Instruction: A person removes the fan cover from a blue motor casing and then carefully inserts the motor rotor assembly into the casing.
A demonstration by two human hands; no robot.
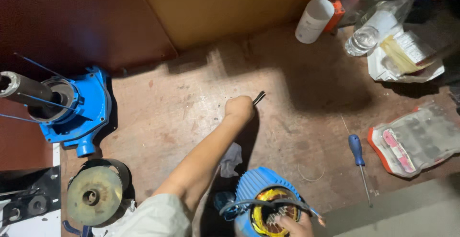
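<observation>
Near the frame's centre the left hand (pixel 239 108) is fisted around a thin dark tool (pixel 259 97), reached out over the floor, while the right hand (pixel 293 225) at the bottom edge curls its fingers onto the blue motor (pixel 256 185), apparently steadying it.

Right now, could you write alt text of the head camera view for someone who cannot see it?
A person's left hand reaches across a worn brown floor gripping a thin dark tool, while the right hand rests on a blue ribbed motor housing with yellow windings. A blue-handled screwdriver lies nearby.
</observation>
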